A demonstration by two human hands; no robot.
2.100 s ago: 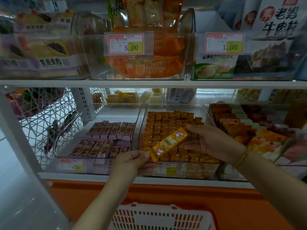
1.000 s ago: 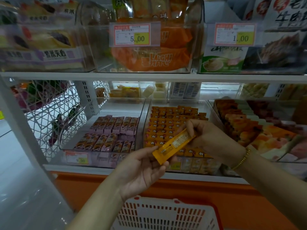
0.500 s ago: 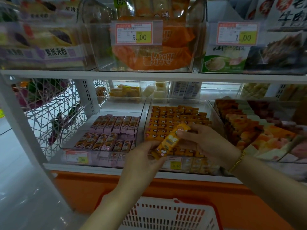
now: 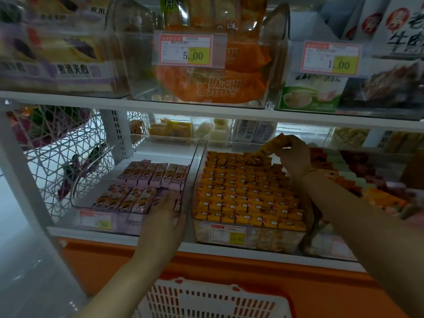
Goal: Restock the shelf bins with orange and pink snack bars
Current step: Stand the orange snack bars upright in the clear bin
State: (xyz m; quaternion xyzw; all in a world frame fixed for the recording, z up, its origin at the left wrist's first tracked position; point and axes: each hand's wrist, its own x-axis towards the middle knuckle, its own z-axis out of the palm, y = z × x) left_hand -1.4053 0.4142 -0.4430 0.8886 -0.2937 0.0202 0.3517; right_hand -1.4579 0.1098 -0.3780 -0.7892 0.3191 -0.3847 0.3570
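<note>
Two clear bins stand side by side on the lower shelf. The right bin (image 4: 199, 157) is packed with rows of orange snack bars. My right hand (image 4: 292, 152) reaches over its back rows, pinching one orange bar (image 4: 267, 149) that tilts down toward the rear row. The left bin (image 4: 75, 196) holds two rows of pink snack bars (image 4: 151, 172). My left hand (image 4: 164, 216) rests at that bin's front right corner, fingers spread over the pink bars, holding nothing that I can see.
A red and white plastic basket (image 4: 213, 299) sits below the shelf front. The upper shelf board (image 4: 206, 111) hangs close above the bins. A white wire basket (image 4: 57, 161) is at the left, and a bin of mixed snacks (image 4: 367, 180) at the right.
Both hands held the orange bar in front of the bins; now my left hand has let go and dropped to the pink bin, and my right hand carried the bar to the orange bin's back.
</note>
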